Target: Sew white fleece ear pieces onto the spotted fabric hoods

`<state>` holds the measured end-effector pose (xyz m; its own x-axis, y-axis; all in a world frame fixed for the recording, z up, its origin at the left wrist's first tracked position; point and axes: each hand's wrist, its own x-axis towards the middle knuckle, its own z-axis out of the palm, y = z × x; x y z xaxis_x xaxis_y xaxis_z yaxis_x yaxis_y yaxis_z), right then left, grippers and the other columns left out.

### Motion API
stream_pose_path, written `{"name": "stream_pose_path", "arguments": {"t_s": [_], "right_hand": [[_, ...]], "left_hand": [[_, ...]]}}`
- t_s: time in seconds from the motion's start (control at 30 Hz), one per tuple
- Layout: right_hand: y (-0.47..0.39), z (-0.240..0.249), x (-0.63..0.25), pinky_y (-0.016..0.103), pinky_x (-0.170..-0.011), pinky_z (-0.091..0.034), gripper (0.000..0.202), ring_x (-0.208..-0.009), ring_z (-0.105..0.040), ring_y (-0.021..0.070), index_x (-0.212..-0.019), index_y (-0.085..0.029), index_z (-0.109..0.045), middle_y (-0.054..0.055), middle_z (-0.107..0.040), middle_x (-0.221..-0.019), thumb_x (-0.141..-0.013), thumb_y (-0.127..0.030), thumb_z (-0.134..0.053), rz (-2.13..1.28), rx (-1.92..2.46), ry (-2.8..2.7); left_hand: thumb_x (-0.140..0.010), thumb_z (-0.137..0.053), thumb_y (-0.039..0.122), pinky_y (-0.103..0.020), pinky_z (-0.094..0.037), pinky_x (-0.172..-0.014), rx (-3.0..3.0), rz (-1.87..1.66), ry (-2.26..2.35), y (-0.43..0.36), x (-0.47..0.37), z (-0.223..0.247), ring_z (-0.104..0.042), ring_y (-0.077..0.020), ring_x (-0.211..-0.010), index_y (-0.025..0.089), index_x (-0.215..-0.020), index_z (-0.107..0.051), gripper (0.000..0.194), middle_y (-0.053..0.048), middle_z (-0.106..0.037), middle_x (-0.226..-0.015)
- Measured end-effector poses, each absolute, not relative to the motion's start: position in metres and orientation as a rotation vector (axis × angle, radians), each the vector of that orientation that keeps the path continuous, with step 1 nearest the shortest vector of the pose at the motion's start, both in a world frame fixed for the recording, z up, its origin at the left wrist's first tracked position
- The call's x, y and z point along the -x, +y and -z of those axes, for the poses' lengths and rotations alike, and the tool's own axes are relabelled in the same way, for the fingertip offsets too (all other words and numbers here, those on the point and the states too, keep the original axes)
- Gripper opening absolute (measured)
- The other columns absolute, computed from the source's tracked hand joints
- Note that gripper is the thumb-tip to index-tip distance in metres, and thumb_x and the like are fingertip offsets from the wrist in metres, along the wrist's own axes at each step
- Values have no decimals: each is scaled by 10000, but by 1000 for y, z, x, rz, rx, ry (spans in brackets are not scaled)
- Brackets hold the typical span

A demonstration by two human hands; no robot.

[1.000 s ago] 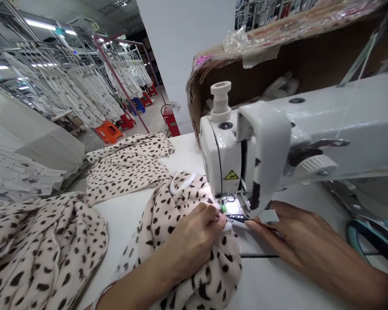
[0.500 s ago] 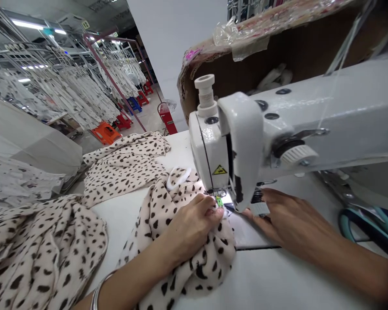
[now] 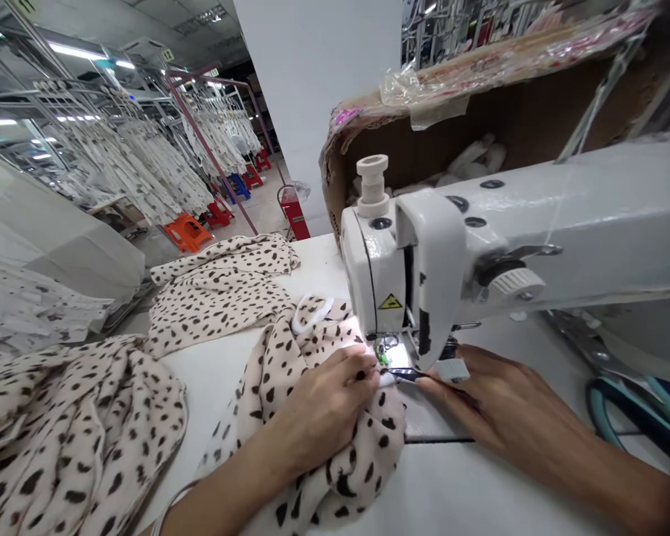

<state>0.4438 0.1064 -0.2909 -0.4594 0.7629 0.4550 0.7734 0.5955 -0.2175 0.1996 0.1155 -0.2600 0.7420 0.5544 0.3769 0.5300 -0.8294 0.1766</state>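
Note:
My left hand [image 3: 329, 398] is closed, its fingertips pinching the edge of a beige garment with dark spots [image 3: 268, 357] beside the needle area of a white sewing machine [image 3: 362, 275]. A white band [image 3: 313, 316] on the garment lies behind the hand. My right hand [image 3: 491, 394] is closed around a thin dark pointed tool [image 3: 407, 374], whose exact kind I cannot make out. The tool's tip lies at the white edge of the cloth, close to my left fingertips. Near the needle sits a small green part [image 3: 380, 353], and a pale block [image 3: 452, 370] shows by my right fingers.
Teal-handled scissors [image 3: 636, 402] lie at the right. More spotted cloth is on the table, one piece at the back [image 3: 217, 290] and one at the left [image 3: 78, 439]. Behind the machine stands an open cardboard box [image 3: 335, 160]. Garment racks and stools are farther off.
The pointed tool in my right hand has come to the cloth edge by my left fingertips. My left hand keeps its pinch. The whole view has shifted slightly.

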Motion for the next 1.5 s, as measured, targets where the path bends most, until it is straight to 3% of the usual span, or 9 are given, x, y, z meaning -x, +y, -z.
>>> {"name": "stream_pose_path", "arguments": {"t_s": [0.13, 0.23, 0.47, 0.53, 0.67, 0.9, 1.13, 1.3, 1.5], "right_hand": [[108, 297, -442, 272, -475, -339, 363, -564, -566, 153, -720, -214, -580, 18, -567, -677, -1006, -368, -419, 93, 1260, -2322], [110, 298, -442, 277, -471, -311, 387, -558, -549, 154, -680, -219, -568, 29, -572, -681, -1004, -356, -408, 138, 1277, -2309], [115, 295, -441, 247, -446, -266, 424, -453, -419, 110, -619, -214, -494, -1, -479, -595, -999, -356, -372, 242, 1252, -2269], [115, 293, -442, 243, -429, -272, 372, -458, -442, 118, -664, -220, -509, 3, -500, -616, -988, -337, -371, 296, 1276, -2263], [114, 290, -450, 291, -413, -312, 322, -562, -576, 207, -872, -197, -581, 69, -567, -719, -976, -265, -284, 434, 1304, -2249], [112, 294, -460, 491, -623, -428, 317, -762, -576, 367, -977, -148, -616, 180, -576, -854, -899, -179, -310, 757, 1374, -2294], [109, 304, -465, 478, -667, -434, 380, -901, -557, 369, -1069, -215, -628, 150, -541, -839, -957, -245, -266, 723, 1406, -2451], [111, 311, -469, 508, -664, -446, 426, -927, -565, 382, -1176, -167, -603, 205, -583, -984, -965, -223, -238, 633, 1359, -2485], [113, 313, -471, 432, -576, -423, 405, -904, -574, 370, -1197, -150, -601, 196, -555, -960, -995, -286, -278, 710, 1362, -2488]], "left_hand": [[-1004, -401, 100, -314, -607, -792, -2898, -550, 910, 119, -201, 259, -623, -205, -1005, 102, -1053, -590, 196, -117, -632, -1066], [-1025, -369, 121, -310, -598, -846, -2897, -523, 905, 124, -203, 261, -616, -194, -1025, 99, -1034, -582, 215, -111, -632, -1059], [-1027, -347, 125, -342, -615, -805, -3006, -505, 893, 130, -201, 266, -619, -194, -988, 114, -1017, -590, 244, -123, -639, -1100], [-1026, -344, 125, -341, -619, -775, -3008, -519, 901, 131, -200, 267, -624, -199, -973, 102, -1021, -598, 255, -130, -645, -1079], [-1009, -395, 112, -323, -610, -762, -2994, -565, 876, 136, -197, 265, -633, -200, -977, 113, -979, -642, 249, -118, -655, -1034], [-998, -402, 93, -272, -572, -705, -3051, -573, 861, 140, -194, 266, -619, -206, -1003, 118, -899, -668, 286, -97, -649, -961], [-930, -422, -31, -248, -556, -740, -3064, -456, 876, 143, -194, 260, -619, -177, -957, 115, -886, -665, 286, -101, -641, -963], [-920, -413, -50, -264, -562, -806, -3083, -374, 875, 144, -193, 257, -606, -172, -978, 124, -909, -670, 311, -95, -657, -962], [-887, -444, -67, -283, -560, -837, -3072, -385, 839, 144, -193, 259, -605, -179, -987, 120, -914, -664, 290, -95, -670, -1019]]}}
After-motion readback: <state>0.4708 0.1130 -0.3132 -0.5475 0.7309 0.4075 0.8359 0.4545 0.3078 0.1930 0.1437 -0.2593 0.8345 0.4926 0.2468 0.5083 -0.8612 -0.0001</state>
